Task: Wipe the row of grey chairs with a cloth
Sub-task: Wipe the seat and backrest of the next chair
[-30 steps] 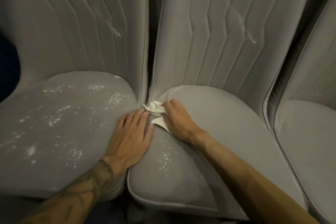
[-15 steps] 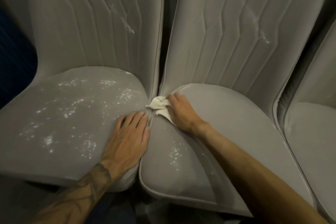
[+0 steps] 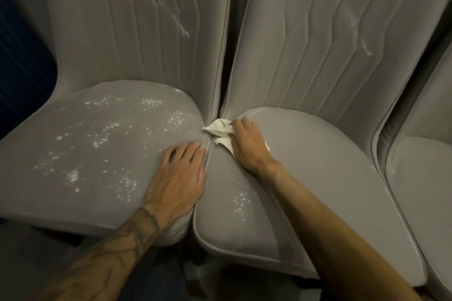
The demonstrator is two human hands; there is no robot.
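Observation:
Three grey padded chairs stand side by side. The left chair seat [image 3: 80, 154] is dotted with white specks. The middle chair seat [image 3: 318, 178] shows a small patch of specks near its front left. My right hand [image 3: 247, 146] grips a crumpled white cloth [image 3: 219, 127] at the back left corner of the middle seat, beside the gap between the two chairs. My left hand [image 3: 178, 176] lies flat with straight fingers on the right edge of the left seat, pressing it next to that gap.
A third grey chair [image 3: 423, 178] sits at the right edge. White scuff marks show on the left backrest [image 3: 181, 24] and the middle backrest [image 3: 364, 44]. A dark blue surface [image 3: 22, 61] lies far left. Dark floor lies below the seats.
My right hand has pushed the cloth further back along the gap towards the backrests. My left hand stays pressed on the left seat edge. The view has shifted slightly left.

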